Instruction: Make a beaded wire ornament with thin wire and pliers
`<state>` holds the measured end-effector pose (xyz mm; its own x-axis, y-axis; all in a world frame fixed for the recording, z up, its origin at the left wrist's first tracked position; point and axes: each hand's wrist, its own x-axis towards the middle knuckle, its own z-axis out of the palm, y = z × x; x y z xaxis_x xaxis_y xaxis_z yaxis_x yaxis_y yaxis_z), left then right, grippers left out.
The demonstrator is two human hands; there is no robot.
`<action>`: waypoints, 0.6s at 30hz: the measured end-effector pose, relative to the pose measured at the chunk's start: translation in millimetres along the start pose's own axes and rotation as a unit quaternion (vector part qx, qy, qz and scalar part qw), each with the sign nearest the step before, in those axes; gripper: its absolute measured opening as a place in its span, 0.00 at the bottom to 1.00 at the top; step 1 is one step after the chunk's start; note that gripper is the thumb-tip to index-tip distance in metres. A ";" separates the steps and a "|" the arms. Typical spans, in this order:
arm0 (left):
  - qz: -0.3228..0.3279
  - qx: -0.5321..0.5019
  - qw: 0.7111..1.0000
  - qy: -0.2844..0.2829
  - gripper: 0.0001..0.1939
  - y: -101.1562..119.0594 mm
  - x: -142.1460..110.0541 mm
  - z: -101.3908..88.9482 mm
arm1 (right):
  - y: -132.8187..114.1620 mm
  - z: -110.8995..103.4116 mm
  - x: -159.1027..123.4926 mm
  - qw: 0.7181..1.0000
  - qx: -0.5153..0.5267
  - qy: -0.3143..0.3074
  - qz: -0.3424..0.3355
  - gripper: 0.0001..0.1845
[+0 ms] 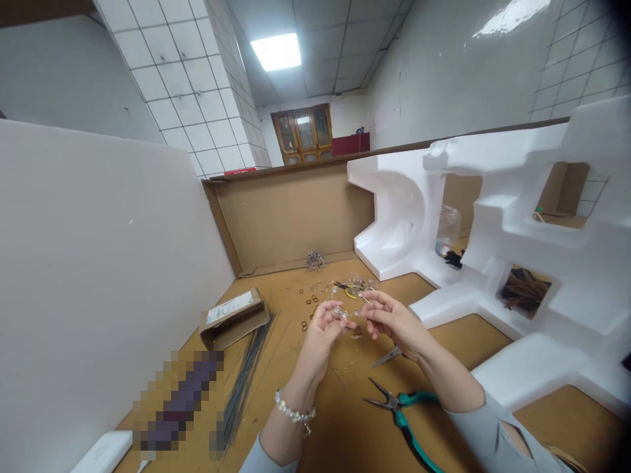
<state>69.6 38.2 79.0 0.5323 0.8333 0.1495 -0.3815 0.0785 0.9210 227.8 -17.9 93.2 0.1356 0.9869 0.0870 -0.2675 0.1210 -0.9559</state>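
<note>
A thin wire strung with clear beads (355, 313) spans the short gap between my two hands. My left hand (324, 332) is closed on its left part, thumb and fingers pinched near several of the beads. On the other side my right hand (394, 322) pinches the right part of the wire. Just behind the hands lies a tangle of beaded wire (362, 284), with yellow-handled pliers (350, 293) partly hidden in it. Small dark rings (309, 302) are scattered to the left. Under my right forearm are teal-handled pliers (393, 402), their jaws apart, and scissors (387, 357) partly covered.
A bundle of straight grey wires (246, 378) lies left of my left arm, beside an opened cardboard box (235, 320). A wire cluster (314, 259) sits by the back cardboard wall (296, 220). White foam packing (513, 230) stands at right, a white panel (98, 263) at left.
</note>
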 end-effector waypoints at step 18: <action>0.002 0.069 0.996 -0.049 0.15 12.9 -1.2 -9.8 | -7.9 -6.7 -4.8 0.965 -0.256 -0.027 -0.049 0.23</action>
<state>56.6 43.6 87.2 0.6052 0.7752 0.1809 -0.2795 -0.0058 0.9601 235.6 -24.4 98.4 0.0823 0.9791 0.1858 0.2522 0.1599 -0.9544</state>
